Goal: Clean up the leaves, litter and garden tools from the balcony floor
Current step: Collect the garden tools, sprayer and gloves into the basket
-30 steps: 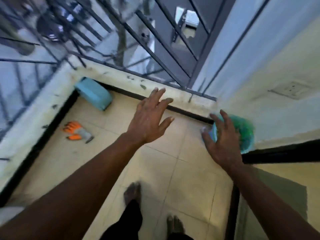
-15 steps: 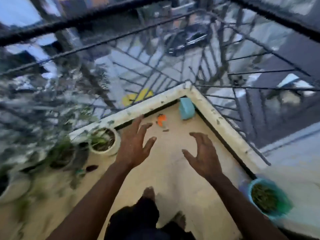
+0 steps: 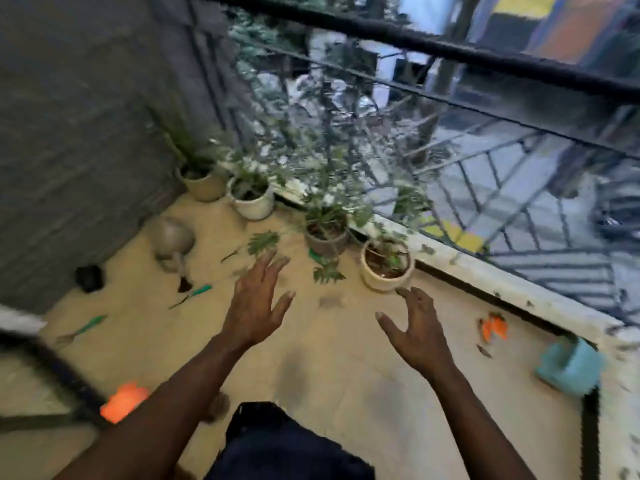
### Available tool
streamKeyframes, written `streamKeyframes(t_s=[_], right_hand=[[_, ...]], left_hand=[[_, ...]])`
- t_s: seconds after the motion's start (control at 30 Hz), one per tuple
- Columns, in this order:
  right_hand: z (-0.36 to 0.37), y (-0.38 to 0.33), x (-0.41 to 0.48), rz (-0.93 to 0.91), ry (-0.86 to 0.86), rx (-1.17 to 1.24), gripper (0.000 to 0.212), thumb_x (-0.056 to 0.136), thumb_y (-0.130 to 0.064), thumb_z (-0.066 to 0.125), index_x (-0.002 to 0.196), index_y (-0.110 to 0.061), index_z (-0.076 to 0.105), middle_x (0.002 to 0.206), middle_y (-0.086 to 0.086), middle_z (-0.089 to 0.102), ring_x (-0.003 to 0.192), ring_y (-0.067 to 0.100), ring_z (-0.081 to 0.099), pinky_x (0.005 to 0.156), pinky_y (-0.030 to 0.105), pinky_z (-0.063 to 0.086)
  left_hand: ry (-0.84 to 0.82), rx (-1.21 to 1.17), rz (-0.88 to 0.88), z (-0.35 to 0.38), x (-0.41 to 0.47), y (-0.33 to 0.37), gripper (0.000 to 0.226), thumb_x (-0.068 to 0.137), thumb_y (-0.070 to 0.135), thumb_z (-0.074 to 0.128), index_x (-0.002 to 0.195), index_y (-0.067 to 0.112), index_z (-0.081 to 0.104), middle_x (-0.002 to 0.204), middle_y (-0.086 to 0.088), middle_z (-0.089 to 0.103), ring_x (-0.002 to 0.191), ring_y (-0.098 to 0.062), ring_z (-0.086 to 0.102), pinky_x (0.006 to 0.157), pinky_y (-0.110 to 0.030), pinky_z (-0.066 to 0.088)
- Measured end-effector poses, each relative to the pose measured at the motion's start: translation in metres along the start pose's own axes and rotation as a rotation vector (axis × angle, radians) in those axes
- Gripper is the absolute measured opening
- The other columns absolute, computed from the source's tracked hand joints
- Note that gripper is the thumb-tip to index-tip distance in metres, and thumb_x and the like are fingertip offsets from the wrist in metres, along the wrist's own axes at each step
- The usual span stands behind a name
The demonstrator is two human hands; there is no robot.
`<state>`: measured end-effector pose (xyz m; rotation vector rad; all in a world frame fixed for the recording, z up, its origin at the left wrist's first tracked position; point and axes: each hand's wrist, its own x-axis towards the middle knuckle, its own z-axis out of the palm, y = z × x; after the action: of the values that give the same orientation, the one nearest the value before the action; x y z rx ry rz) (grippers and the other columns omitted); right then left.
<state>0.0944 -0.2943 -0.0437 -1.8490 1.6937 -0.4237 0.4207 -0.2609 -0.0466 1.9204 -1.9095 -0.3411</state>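
Observation:
Both my hands hover empty over the tan balcony floor (image 3: pixel 346 375), fingers spread. My left hand (image 3: pixel 256 303) is just short of a fallen green leaf (image 3: pixel 262 241); another leaf (image 3: pixel 327 273) lies to its right. My right hand (image 3: pixel 415 327) hangs near a cream pot (image 3: pixel 386 268). Two green-handled garden tools (image 3: pixel 194 294) (image 3: pixel 81 330) lie on the floor at left. An orange glove (image 3: pixel 495 327) lies at right beside a light-blue container (image 3: pixel 569 367). A second orange glove (image 3: pixel 124 401) is at lower left. The view is blurred.
Several potted plants (image 3: pixel 325 233) line the railing ledge (image 3: pixel 485 268). A toppled grey pot (image 3: pixel 172 240) and a small black object (image 3: pixel 89 278) sit by the grey wall (image 3: pixel 76 133). Metal railing (image 3: pixel 485 84) closes the far side. My legs fill the bottom centre.
My view has swung left, from the right corner with the green-rimmed pot to the plant side. Both hands stay empty and spread. The blue container and orange glove now sit at right.

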Motion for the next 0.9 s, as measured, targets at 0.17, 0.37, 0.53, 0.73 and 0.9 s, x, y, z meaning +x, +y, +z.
streamKeyframes(t_s=[0.17,0.37,0.53,0.73,0.9], right_hand=[[0.061,-0.075,0.044,-0.104,-0.137,-0.081,0.072,0.093,-0.056,0.064,0.153,-0.023,0.041,0.163,0.011,0.029,0.149,0.028,0.03,0.115,0.047,0.037],[0.145,-0.157,0.082,-0.249,-0.22,-0.012,0.06,0.093,-0.046,0.069,0.144,-0.023,0.05,0.149,0.008,0.043,0.136,0.028,0.045,0.108,0.044,0.044],[0.198,-0.217,0.117,-0.351,-0.371,-0.065,0.06,0.095,-0.045,0.067,0.146,-0.023,0.048,0.153,0.011,0.04,0.14,0.03,0.04,0.112,0.048,0.041],[0.249,-0.282,0.173,-0.422,-0.529,-0.073,0.062,0.09,-0.049,0.06,0.144,-0.02,0.053,0.151,0.01,0.044,0.139,0.028,0.042,0.114,0.042,0.039],[0.286,-0.33,0.242,-0.524,-0.669,-0.099,0.058,0.094,-0.043,0.063,0.146,-0.021,0.049,0.15,0.007,0.043,0.138,0.026,0.045,0.114,0.041,0.041]], left_hand=[[0.0,-0.014,-0.26,-0.039,-0.03,-0.106,0.064,0.097,0.057,0.044,0.153,0.027,0.039,0.168,-0.002,0.025,0.153,-0.027,0.03,0.116,-0.056,0.034],[0.022,-0.001,-0.448,-0.069,-0.062,-0.207,0.063,0.094,0.057,0.044,0.149,0.026,0.043,0.165,-0.005,0.029,0.143,-0.029,0.042,0.109,-0.052,0.04],[0.095,-0.012,-0.642,-0.09,-0.08,-0.258,0.06,0.098,0.046,0.059,0.152,0.027,0.041,0.167,-0.003,0.026,0.149,-0.026,0.034,0.114,-0.051,0.034],[0.134,-0.058,-0.805,-0.091,-0.085,-0.304,0.063,0.096,0.043,0.065,0.152,0.028,0.04,0.168,-0.004,0.024,0.153,-0.027,0.029,0.116,-0.058,0.039],[0.157,0.026,-0.914,-0.097,-0.062,-0.348,0.069,0.092,0.04,0.073,0.152,0.024,0.043,0.172,-0.013,0.014,0.158,-0.038,0.012,0.119,-0.06,0.03]])
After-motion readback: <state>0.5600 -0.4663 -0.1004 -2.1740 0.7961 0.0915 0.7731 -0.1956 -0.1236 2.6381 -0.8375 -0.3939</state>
